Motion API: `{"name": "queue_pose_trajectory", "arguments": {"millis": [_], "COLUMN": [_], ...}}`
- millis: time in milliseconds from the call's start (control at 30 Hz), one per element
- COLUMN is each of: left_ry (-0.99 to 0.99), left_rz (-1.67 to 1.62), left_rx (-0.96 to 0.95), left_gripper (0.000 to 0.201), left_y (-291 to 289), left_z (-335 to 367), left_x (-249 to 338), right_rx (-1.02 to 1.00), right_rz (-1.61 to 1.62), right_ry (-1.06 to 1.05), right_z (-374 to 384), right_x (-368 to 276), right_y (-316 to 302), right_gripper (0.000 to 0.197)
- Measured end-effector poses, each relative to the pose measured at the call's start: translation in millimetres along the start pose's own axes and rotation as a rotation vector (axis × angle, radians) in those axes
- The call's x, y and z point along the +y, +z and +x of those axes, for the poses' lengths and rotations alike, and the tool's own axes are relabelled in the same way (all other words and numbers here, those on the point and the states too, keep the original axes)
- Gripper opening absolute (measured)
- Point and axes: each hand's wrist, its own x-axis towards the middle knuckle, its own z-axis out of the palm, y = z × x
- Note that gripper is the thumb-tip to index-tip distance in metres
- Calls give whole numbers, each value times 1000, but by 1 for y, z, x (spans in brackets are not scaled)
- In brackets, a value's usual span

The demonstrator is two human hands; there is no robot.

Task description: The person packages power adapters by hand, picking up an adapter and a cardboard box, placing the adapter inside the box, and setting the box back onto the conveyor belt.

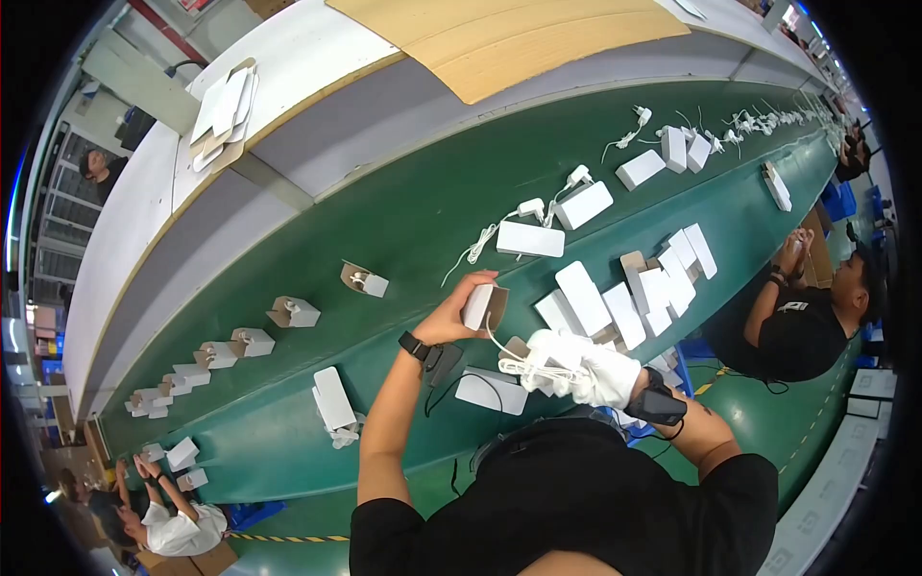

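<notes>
My bare left hand is closed around a small white box, whose open end with brown cardboard inside faces right. My right hand, in a white glove, is closed on a coiled white cable just right of and nearer than the box. One strand of the cable rises toward the box opening. What else the gloved fingers hold is hidden. Below the box, a flat white box lies on the green belt. Several white boxes are heaped just beyond my right hand.
Along the far green strip stand white power adapters with cables, white boxes and a row of open boxes. A raised white shelf runs behind. Co-workers sit at right and far left.
</notes>
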Motion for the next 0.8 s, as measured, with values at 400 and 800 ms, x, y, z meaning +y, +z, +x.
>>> {"name": "queue_pose_trajectory", "arguments": {"millis": [400,800], "left_ry": [-80,-191], "left_rz": [134,74], "left_rx": [18,182], "left_gripper": [76,86], "left_y": [16,44], "left_z": [-4,-5], "left_x": [32,9], "right_rx": [393,491], "right_rz": [-957,-1165], "right_ry": [-510,-398], "right_z": [35,45], "right_x": [-22,-53], "right_y": [-12,-7], "right_gripper": [35,25]}}
